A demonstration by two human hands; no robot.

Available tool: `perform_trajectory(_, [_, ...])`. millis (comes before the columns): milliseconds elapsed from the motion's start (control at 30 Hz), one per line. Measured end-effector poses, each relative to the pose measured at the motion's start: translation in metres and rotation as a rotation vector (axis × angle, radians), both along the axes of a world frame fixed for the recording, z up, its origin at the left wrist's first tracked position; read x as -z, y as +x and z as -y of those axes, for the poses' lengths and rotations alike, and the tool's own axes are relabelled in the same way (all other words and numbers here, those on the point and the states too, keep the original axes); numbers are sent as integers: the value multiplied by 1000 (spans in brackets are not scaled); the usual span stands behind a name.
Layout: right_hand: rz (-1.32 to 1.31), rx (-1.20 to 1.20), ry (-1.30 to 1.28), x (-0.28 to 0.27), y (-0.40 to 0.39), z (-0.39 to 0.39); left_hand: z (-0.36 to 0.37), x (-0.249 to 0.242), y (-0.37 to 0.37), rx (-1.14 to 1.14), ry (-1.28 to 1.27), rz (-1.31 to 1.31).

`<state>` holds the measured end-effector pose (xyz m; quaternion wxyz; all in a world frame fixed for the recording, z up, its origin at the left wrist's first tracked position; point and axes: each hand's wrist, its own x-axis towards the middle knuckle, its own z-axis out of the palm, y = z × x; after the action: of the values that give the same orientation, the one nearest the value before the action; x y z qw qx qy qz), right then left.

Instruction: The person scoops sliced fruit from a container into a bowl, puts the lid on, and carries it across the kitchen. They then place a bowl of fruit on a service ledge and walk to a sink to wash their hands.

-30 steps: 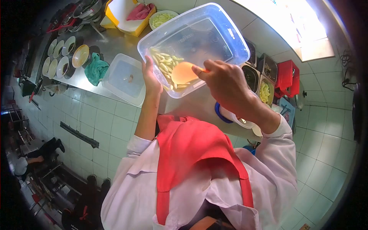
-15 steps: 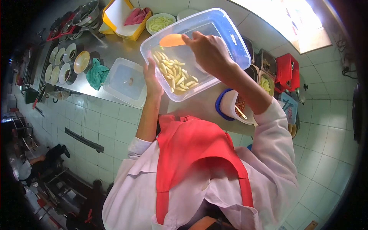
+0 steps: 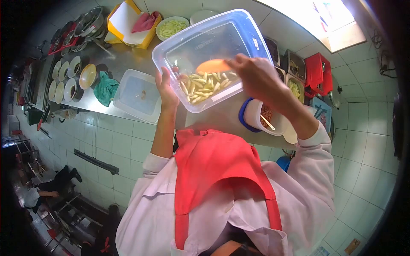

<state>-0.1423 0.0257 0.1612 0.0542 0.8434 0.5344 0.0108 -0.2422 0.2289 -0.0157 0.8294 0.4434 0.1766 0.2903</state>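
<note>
My left hand (image 3: 168, 87) grips the near left side of a clear rectangular plastic container (image 3: 177, 51), which is held tilted above the counter. Pale yellow-green pieces (image 3: 205, 85) lie along the container's near side. Inside it, just above the pieces, is an orange flat tool (image 3: 212, 66), and my right hand (image 3: 252, 77) is closed on its end. A translucent lid or shallow tray (image 3: 139, 96) lies on the counter left of my left hand. Below my right forearm stands a white tub with a blue rim (image 3: 255, 115), holding reddish-brown food and a spoon (image 3: 267, 123).
Small bowls (image 3: 88, 76) and a green cloth (image 3: 106, 88) are on the steel counter at left. At the back are a yellow box (image 3: 149, 39) and a bowl of green slices (image 3: 172, 28). Metal trays (image 3: 295, 66) and a red container (image 3: 315, 77) stand right. Another person (image 3: 42, 193) is far left.
My right hand and the orange tool have moved right and toward me. The pieces have shifted and bunched along the container's near side. My left hand still holds the container.
</note>
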Motion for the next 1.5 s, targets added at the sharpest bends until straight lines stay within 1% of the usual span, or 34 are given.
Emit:
perform_trajectory(33, [17, 76, 41, -5, 7, 6, 1, -2, 1, 4, 2, 2])
perform_trajectory(100, [92, 182, -16, 0, 24, 20, 5, -6, 4, -8, 30, 8])
perform_trajectory(133, [95, 190, -15, 5, 29, 24, 6, -5, 8, 0, 31, 12])
perform_trajectory(200, [46, 256, -64, 17, 34, 32, 11, 0, 15, -75, 101, 41])
perform_trajectory(233, [45, 263, -63, 20, 33, 32, 13, 1, 18, -68, 102, 42])
perform_trajectory(300, [-91, 348, -139, 25, 29, 28, 19, 1, 22, -102, 136, 6])
perform_trajectory(333, [-147, 376, -105, 32, 29, 30, 22, 2, 26, -97, 136, 5])
perform_trajectory(367, [-150, 379, -106, 39, 32, 29, 25, 3, 30, -129, 189, -23])
perform_trajectory(400, [-206, 368, -109, 44, 35, 27, 28, 4, 33, -161, 242, -51])
perform_trajectory(433, [-262, 357, -111, 47, 35, 26, 32, 4, 35, -159, 242, -55])
perform_trajectory(500, [-290, 374, -104, 49, 30, 20, 40, -2, 39, -148, 183, -77])
perform_trajectory(533, [-351, 372, -101, 50, 28, 20, 46, -14, 35, -93, 106, -139])
perform_trajectory(567, [-409, 367, -98, 51, 25, 19, 51, -13, 38, -92, 106, -139])
perform_trajectory(633, [-426, 345, -145, 51, 18, 21, 60, -15, 47, -200, 284, -124])
perform_trajectory(667, [-459, 315, -106, 56, 12, 21, 63, -16, 47, -170, 332, -161])
perform_trajectory(700, [-493, 285, -66, 60, 6, 21, 67, -20, 46, -173, 327, -167])
perform_trajectory(767, [-506, 292, -66, 57, -6, 21, 72, -27, 49, -190, 307, -145])
perform_trajectory(833, [-514, 352, -55, 63, -22, 22, 69, -10, 53, -185, 335, -196])
perform_trajectory(900, [-522, 364, -49, 64, -42, 21, 67, 4, 58, -318, 556, -235])
perform_trajectory(933, [-510, 352, 16, 63, -52, 20, 69, -2, 56, -312, 558, -237])
perform_trajectory(967, [-498, 340, 82, 61, -60, 19, 71, -10, 52, -262, 453, -266])
perform_trajectory(1000, [-497, 331, 67, 60, -64, 17, 73, -15, 51, -213, 348, -292])
perform_trajectory(1100, [-456, 335, 82, 63, -71, 14, 73, -16, 53, -190, 287, -244])
perform_trajectory(1133, [-457, 338, 86, 62, -74, 13, 74, -17, 52, -186, 290, -244])
perform_trajectory(1200, [-348, 291, 105, 57, -79, 12, 74, -21, 50, -145, 268, -276])
perform_trajectory(1300, [-337, 298, 60, 56, -82, 10, 75, -21, 51, -148, 269, -270])
perform_trajectory(1400, [-311, 271, 104, 59, -83, 12, 72, -19, 53, -123, 281, -299])
perform_trajectory(1500, [-382, 344, 169, 61, -74, 16, 72, -19, 56, -141, 256, -258])
